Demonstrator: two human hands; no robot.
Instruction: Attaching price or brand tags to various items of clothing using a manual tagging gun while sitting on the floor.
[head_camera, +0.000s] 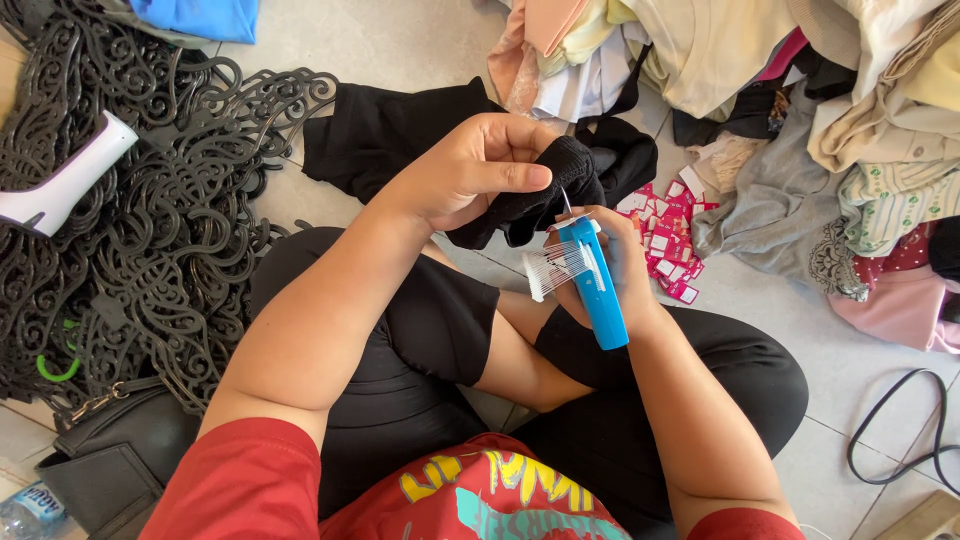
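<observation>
at frame centre the left hand (470, 175) pinches the black cloth (540, 195); the right hand (615, 265) grips the blue tagging gun (597, 280) — its needle could prick the nearby thumb if the cloth slips.

Single camera on my head, facing steeply down, close over my lap and my hands; pale tiled floor (400, 45) fills frame edges. Slight wide-angle bend, probably. No second view shares anything.
</observation>
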